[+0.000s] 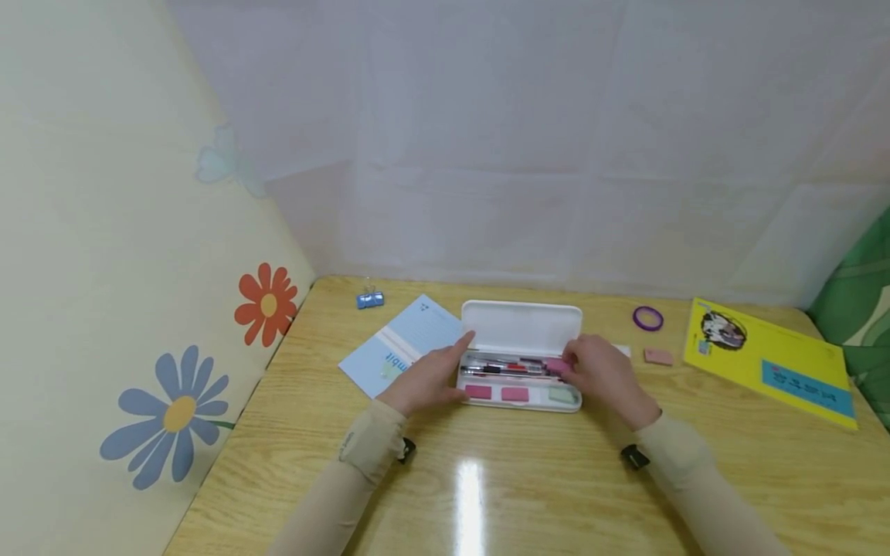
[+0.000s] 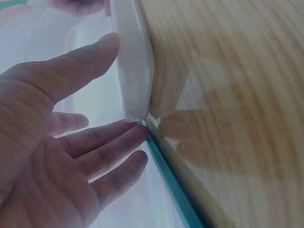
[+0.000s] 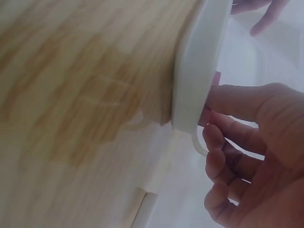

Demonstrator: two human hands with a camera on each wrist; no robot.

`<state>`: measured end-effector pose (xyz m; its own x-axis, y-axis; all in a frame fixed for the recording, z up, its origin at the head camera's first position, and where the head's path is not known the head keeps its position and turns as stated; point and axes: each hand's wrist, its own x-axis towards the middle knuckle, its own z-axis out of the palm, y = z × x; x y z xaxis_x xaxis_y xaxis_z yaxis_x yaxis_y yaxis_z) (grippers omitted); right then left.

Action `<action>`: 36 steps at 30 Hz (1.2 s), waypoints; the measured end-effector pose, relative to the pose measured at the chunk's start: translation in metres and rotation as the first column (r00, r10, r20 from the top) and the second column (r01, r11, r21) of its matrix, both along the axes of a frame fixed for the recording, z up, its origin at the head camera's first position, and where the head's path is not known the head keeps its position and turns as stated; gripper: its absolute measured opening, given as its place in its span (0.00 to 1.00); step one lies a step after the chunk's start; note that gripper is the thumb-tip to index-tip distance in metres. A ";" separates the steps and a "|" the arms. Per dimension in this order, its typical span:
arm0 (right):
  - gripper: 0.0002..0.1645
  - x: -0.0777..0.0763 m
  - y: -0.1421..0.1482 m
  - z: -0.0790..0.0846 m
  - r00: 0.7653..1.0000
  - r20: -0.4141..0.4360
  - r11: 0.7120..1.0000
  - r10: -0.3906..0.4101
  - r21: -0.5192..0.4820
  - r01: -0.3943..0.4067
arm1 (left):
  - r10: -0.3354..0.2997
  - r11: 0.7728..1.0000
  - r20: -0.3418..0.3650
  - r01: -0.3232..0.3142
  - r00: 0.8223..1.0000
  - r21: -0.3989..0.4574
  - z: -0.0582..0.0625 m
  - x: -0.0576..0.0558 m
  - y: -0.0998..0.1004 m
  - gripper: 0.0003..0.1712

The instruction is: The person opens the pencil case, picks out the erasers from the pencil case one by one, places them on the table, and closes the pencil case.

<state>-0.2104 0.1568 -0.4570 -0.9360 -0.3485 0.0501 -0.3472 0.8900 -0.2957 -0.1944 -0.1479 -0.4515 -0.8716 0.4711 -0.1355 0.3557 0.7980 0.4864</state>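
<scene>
A white pencil case (image 1: 521, 326) lies with its lid raised on the table. Several pens (image 1: 504, 369) fill its middle section, while two pink erasers (image 1: 515, 394) and a pale green eraser (image 1: 562, 395) sit along the front strip. My left hand (image 1: 424, 382) is at the case's left end; in the left wrist view its fingers are extended, thumb by the case wall (image 2: 135, 61). At the right end, my right hand (image 1: 606, 377) pinches a pink eraser (image 1: 556, 366) between thumb and fingers, over the pen section. The right wrist view shows that eraser (image 3: 205, 116) partly behind the case wall.
Left of the case lie a light blue notebook (image 1: 426, 324) and a blue binder clip (image 1: 370, 300). To the right are a purple ring (image 1: 648, 318), another pink eraser (image 1: 657, 357) and a yellow book (image 1: 758, 347). A curtain (image 1: 452, 232) rises behind the table.
</scene>
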 end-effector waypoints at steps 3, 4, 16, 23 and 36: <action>0.09 0.001 0.002 0.001 1.000 -0.013 1.000 -0.004 -0.027 0.004 | -0.001 1.000 0.000 0.001 1.000 0.005 0.000 0.000 0.000 0.60; 0.09 0.002 0.003 0.001 1.000 -0.022 0.999 -0.002 -0.037 0.002 | -0.003 1.000 -0.002 0.004 1.000 0.007 0.000 0.000 0.000 0.60; 0.08 0.006 0.045 0.006 0.994 -0.098 0.993 -0.047 -0.115 0.036 | -0.011 1.000 -0.014 0.011 1.000 0.009 -0.001 0.000 -0.001 0.60; 0.08 0.009 0.073 0.007 0.993 -0.085 0.993 -0.085 -0.091 0.077 | -0.013 1.000 -0.016 0.013 1.000 0.015 0.000 0.001 0.000 0.59; 0.12 0.010 0.089 -0.002 0.992 0.061 0.991 -0.111 -0.066 0.115 | -0.008 1.000 -0.016 0.009 1.000 0.007 -0.001 -0.001 -0.001 0.60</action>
<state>-0.1999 0.2453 -0.4590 -0.9711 -0.2382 0.0153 -0.2265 0.8992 -0.3743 -0.1950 -0.1486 -0.4530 -0.8696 0.4794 -0.1179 0.3703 0.7913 0.4865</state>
